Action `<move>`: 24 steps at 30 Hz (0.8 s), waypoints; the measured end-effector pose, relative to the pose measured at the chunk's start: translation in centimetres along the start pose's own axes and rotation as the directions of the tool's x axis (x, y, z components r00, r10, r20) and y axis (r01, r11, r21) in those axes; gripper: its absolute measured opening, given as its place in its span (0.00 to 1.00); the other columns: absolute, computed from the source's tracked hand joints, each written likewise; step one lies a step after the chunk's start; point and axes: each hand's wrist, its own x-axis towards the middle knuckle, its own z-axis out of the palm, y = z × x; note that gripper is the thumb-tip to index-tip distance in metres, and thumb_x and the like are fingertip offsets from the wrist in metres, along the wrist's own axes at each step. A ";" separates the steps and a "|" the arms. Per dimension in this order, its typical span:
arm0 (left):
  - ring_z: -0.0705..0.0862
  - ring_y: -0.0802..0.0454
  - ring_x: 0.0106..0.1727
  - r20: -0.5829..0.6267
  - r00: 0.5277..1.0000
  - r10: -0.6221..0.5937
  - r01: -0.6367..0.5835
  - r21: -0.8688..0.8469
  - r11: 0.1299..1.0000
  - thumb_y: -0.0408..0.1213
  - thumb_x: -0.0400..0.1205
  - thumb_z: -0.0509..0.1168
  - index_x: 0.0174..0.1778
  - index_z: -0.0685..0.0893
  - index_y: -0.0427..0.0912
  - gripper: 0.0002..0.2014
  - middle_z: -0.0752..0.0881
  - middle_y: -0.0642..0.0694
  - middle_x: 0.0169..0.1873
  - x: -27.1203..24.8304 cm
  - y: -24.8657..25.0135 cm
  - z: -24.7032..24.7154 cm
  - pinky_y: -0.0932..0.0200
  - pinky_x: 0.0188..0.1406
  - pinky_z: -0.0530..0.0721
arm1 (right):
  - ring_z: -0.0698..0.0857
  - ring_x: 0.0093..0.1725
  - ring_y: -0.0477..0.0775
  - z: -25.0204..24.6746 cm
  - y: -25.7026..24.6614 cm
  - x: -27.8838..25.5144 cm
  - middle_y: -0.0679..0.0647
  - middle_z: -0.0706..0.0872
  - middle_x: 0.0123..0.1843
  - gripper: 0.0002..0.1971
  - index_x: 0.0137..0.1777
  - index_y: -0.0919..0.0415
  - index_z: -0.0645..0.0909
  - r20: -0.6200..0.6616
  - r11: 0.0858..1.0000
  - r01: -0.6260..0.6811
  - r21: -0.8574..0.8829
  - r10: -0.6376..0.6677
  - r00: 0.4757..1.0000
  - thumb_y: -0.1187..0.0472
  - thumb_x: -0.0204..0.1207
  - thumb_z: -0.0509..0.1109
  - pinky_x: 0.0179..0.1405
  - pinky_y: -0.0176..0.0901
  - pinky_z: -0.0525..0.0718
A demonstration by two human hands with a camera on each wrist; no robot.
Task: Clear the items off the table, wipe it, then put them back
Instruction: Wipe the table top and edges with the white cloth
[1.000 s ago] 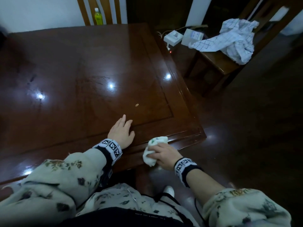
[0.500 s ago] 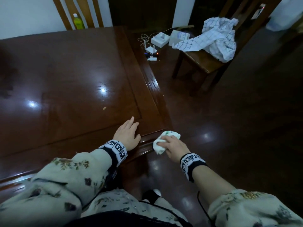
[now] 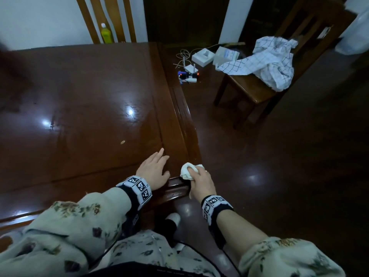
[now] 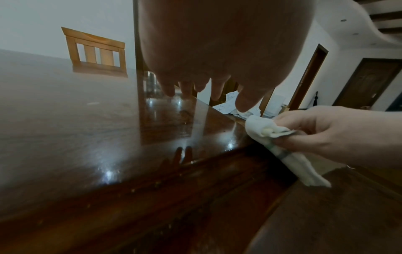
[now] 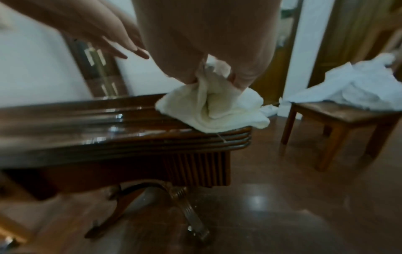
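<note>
1. Presently, at the lower centre of the head view, the right hand (image 3: 201,181) gripped a bunched white cloth (image 3: 187,171), fingers curled round it; the cloth sat on the near right corner of the dark wooden table (image 3: 79,108).
2. Right wrist view: the cloth (image 5: 214,110) lay pressed on the corner edge of the table (image 5: 121,137), gathered up into the hand; the picture was somewhat blurred.
3. Left wrist view: the right hand (image 4: 339,135) pinched the cloth (image 4: 272,135), and a loose tail of it hung down past the table edge.
4. The left hand (image 3: 154,170) lay flat on the tabletop just left of the cloth, fingers straight and slightly spread, holding nothing. Hand and cloth were close but apart.
5. A small pale speck (image 3: 122,142) lay on the tabletop above the left hand.
6. Upper left of the head view: a green bottle (image 3: 105,34) stood by a wooden chair back (image 3: 111,19) beyond the table's far edge.
7. Upper right of the head view: a checked white cloth (image 3: 269,60) was heaped on a wooden stool (image 3: 249,90). Two white boxes (image 3: 203,56) sat left of it, with small devices and cables (image 3: 188,73) on the floor nearby.
8. Both wrists carried black-and-white marker bands (image 3: 137,186).
</note>
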 end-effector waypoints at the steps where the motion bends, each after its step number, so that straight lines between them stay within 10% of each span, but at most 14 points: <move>1: 0.49 0.50 0.85 0.002 1.000 0.000 0.000 -0.010 1.000 0.48 0.84 0.57 0.83 0.57 0.48 0.30 0.48 0.49 0.85 0.6 -0.2 -0.4 0.52 0.83 0.55 | 0.73 0.67 0.61 -0.2 -0.1 0.6 0.53 0.71 0.75 0.26 0.77 0.50 0.70 0.008 1.000 -0.027 0.002 0.027 1.000 0.64 0.79 0.62 0.64 0.49 0.75; 24: 0.54 0.51 0.83 0.060 0.988 -0.142 0.152 -0.200 0.968 0.42 0.85 0.59 0.83 0.59 0.45 0.29 0.53 0.51 0.84 6.1 -4.3 -2.5 0.53 0.79 0.59 | 0.84 0.57 0.65 -5.9 -1.5 13.7 0.58 0.82 0.57 0.18 0.67 0.54 0.79 0.230 0.990 -0.076 -0.115 0.101 0.968 0.61 0.78 0.64 0.52 0.47 0.81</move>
